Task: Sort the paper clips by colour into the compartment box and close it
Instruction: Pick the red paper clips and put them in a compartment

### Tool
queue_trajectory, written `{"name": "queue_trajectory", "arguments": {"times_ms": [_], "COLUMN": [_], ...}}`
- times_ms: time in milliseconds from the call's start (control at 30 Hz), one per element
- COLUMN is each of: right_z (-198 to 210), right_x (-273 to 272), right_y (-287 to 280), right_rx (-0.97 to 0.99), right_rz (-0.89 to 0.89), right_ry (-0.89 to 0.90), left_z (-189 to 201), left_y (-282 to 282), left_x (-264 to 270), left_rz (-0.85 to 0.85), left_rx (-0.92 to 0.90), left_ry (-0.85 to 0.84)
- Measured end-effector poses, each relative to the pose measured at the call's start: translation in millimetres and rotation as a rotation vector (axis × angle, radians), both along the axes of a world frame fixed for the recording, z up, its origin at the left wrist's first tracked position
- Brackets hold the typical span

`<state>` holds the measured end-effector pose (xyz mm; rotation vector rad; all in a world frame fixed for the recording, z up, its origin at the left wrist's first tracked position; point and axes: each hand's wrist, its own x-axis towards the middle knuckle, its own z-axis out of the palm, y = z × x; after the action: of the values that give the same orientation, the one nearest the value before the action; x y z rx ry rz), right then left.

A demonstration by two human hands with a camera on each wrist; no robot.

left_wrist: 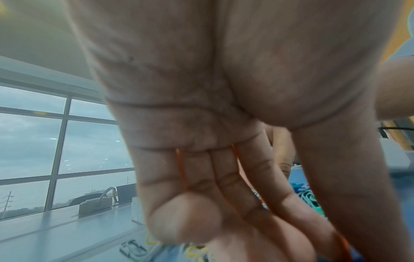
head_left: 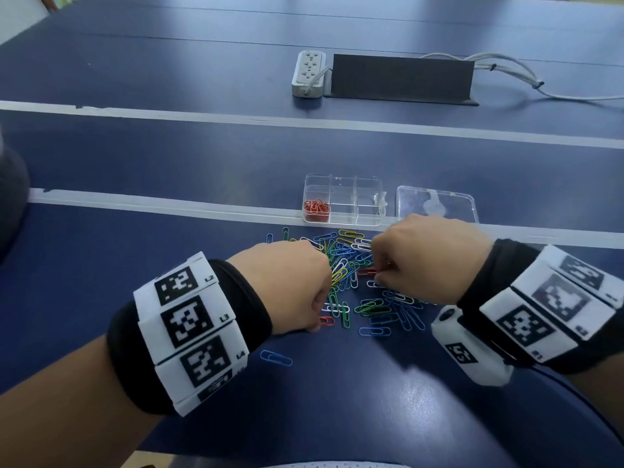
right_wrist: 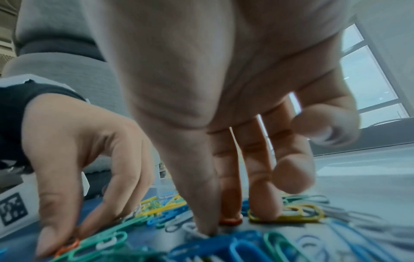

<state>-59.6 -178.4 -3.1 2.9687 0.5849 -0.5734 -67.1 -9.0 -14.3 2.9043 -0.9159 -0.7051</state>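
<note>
A loose pile of coloured paper clips [head_left: 351, 261] lies on the blue table, just in front of the clear compartment box [head_left: 368, 211]. The box's front left compartment holds red clips [head_left: 316, 209]; its lid [head_left: 437, 204] lies open to the right. My left hand [head_left: 319, 324] is at the pile's left edge, its thumb and forefinger pinching a red clip [right_wrist: 69, 246] on the table. More red clips [left_wrist: 181, 170] are tucked under its curled fingers. My right hand [head_left: 376, 271] is on the pile's right side, thumb and forefinger closing on another red clip [right_wrist: 230, 219].
One blue clip [head_left: 276, 359] lies alone nearer to me. White tape lines [head_left: 169, 202] cross the table. Further back are a power strip [head_left: 309, 74], a black panel [head_left: 401, 77] and cables [head_left: 506, 70]. A dark object [head_left: 10, 197] sits at the left edge.
</note>
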Motion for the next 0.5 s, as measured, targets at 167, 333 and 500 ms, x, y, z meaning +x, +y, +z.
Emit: {"name": "queue_trajectory", "arguments": {"times_ms": [167,333,500], "right_z": [-4.4,-8.8,-2.7], "right_x": [4.1,9.1,6.3], "right_y": [2.1,4.7,3.1], "right_rx": [0.012,0.013,0.031], "right_rz": [0.005,0.012,-0.001], "right_ry": [-0.042,-0.01,0.016], "left_z": [1.2,1.1,-0.3], "left_y": [1.5,-0.3,3.1], "left_x": [-3.9,-4.4,-2.7], "left_rz": [-0.016,-0.012,-0.01], "left_rx": [0.022,0.073,0.035], "left_ry": [-0.042,-0.071,-0.043]}}
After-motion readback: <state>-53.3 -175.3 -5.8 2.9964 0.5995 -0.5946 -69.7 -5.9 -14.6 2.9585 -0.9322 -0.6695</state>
